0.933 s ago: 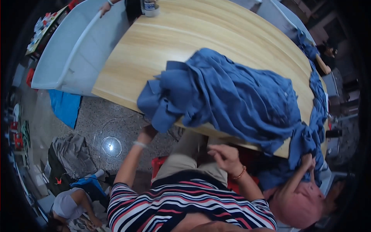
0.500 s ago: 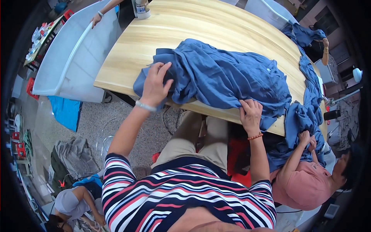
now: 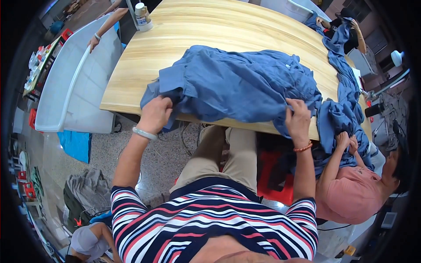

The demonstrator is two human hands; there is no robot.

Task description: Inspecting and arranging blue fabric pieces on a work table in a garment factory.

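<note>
Clamped the left hand [image 3: 154, 115], spread open just before, on the left end of blue cloth [image 3: 237, 83] heaped along the near edge of the wooden worktop [image 3: 237, 26]. Kept the right hand [image 3: 300, 120] at the cloth's near right side; could not tell whether pinching. Meant handling from both ends.

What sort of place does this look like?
Probably a garment workshop: blue cloth is heaped on a wooden table, a big white bin stands beside it, and a co-worker in pink handles more cloth.
</note>
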